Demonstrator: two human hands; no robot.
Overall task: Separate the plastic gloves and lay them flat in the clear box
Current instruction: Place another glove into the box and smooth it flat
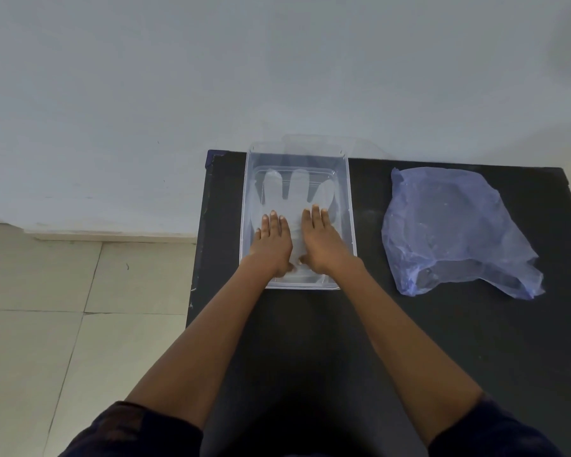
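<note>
Left hand [272, 240] and right hand [322, 240] press straight, close-set fingers flat on the plastic glove [294, 192]. One glove shows in one clear box [351, 225]; one blue bag [455, 229] lies beside it.

Left hand [272, 240] and right hand [320, 240] cover the cuff end of the plastic glove [294, 189] inside the clear box [351, 225]. Glove count there: cannot tell. Right of the box, the blue bag [455, 225] blurs its contents. Both sleeves run off the bottom edge.
</note>
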